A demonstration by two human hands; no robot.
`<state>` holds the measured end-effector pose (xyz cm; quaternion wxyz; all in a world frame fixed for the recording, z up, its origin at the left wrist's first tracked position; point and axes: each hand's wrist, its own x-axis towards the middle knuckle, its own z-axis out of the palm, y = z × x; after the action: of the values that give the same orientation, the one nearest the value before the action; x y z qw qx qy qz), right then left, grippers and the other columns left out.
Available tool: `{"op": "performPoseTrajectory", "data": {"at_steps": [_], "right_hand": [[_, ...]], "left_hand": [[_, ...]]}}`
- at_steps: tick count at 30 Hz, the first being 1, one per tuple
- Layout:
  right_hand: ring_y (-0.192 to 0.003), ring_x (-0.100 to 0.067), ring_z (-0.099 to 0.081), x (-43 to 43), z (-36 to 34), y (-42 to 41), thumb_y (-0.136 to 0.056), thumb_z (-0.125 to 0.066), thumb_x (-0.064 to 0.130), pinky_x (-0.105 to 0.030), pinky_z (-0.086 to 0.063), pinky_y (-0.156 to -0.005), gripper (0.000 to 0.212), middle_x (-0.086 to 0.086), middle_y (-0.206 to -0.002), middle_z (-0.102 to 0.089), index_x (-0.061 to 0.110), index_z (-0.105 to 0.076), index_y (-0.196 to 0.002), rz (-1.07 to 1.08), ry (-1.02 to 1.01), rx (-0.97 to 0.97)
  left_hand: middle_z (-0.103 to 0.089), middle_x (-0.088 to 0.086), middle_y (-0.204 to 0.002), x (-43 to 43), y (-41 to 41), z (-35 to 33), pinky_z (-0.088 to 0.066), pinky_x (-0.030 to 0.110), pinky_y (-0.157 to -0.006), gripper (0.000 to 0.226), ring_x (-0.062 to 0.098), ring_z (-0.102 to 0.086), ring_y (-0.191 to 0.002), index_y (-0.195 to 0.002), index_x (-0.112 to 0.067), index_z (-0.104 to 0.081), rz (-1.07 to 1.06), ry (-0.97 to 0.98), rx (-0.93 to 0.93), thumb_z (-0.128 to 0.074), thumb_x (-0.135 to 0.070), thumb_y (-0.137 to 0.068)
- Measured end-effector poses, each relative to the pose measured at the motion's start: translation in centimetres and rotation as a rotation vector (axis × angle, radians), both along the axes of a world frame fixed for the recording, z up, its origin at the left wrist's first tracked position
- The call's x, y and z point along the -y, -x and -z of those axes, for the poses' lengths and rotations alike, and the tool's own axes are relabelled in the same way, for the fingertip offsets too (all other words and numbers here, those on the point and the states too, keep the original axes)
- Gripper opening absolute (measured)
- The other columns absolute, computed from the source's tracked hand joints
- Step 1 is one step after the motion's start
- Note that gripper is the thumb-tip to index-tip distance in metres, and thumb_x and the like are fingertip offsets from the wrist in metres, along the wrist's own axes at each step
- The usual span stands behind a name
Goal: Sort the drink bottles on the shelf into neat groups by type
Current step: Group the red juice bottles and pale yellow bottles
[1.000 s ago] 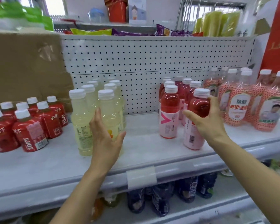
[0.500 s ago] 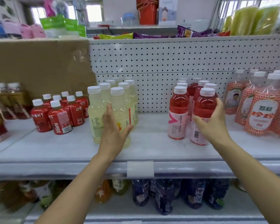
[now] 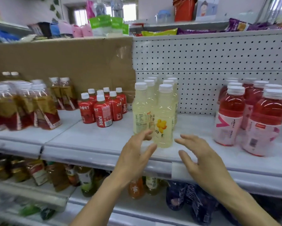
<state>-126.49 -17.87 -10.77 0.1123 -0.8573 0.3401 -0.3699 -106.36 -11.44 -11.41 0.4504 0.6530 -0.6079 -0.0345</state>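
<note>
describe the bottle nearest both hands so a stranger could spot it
On the middle shelf, find the cluster of pale yellow bottles in front of the white pegboard. It is the front bottle, nearest the shelf edge. Only its label shows a yellow flower.

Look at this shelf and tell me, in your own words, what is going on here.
A person is sorting drinks on a shop shelf. The left hand and right hand are both open at the front of the pale yellow bottles, gripping nothing. The bottles already stand in clusters: amber bottles far left, then small red juice bottles, and pink-red bottles on the right.
</note>
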Motion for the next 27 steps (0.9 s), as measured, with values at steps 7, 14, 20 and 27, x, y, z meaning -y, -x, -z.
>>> {"op": "performPoseTrajectory", "data": {"at_steps": [7, 14, 20, 27], "right_hand": [[-0.098, 0.003, -0.052, -2.4, -1.6, -13.9, -0.093, -0.06, 0.033, -0.023, -0.049, -0.086, 0.026, 0.02, -0.115, -0.061, 0.033, -0.064, -0.118, -0.192, 0.031, -0.028], [-0.129, -0.014, -0.043, 1.3, -3.5, -28.3, -0.088, -0.07, 0.027, -0.031, -0.04, -0.106, 0.072, 0.003, -0.143, -0.038, 0.027, -0.031, -0.149, -0.142, -0.132, 0.058], [-0.134, -0.017, -0.035, 5.3, -3.5, -35.1, -0.075, -0.082, 0.023, -0.031, -0.027, -0.109, 0.107, -0.004, -0.149, -0.025, 0.026, -0.01, -0.154, -0.024, -0.35, 0.203], [-0.141, -0.025, -0.031, 7.1, -2.6, -36.0, -0.08, -0.078, 0.014, -0.04, -0.024, -0.117, 0.097, -0.008, -0.155, -0.02, 0.025, -0.016, -0.155, 0.06, -0.355, 0.181]], "left_hand": [[-0.065, -0.014, -0.109, -3.5, -12.5, -1.9, -0.053, 0.026, -0.09, 0.03, 0.0, -0.059, -0.102, -0.126, -0.026, -0.061, -0.096, 0.083, 0.045, -0.06, -0.032, -0.097], [-0.037, -0.001, -0.146, 0.2, -27.6, -3.1, -0.041, 0.042, -0.11, 0.07, 0.017, -0.044, -0.132, -0.153, -0.024, -0.027, -0.231, -0.016, -0.103, -0.064, -0.027, -0.094], [-0.036, 0.005, -0.155, 5.4, -32.3, -2.8, -0.035, 0.049, -0.115, 0.087, 0.027, -0.04, -0.141, -0.157, -0.033, -0.009, -0.135, -0.16, -0.209, -0.067, -0.023, -0.092], [-0.027, 0.004, -0.16, 6.6, -32.1, -2.4, -0.03, 0.043, -0.117, 0.081, 0.025, -0.034, -0.144, -0.159, -0.028, -0.006, -0.065, -0.171, -0.196, -0.057, -0.014, -0.097]]}}
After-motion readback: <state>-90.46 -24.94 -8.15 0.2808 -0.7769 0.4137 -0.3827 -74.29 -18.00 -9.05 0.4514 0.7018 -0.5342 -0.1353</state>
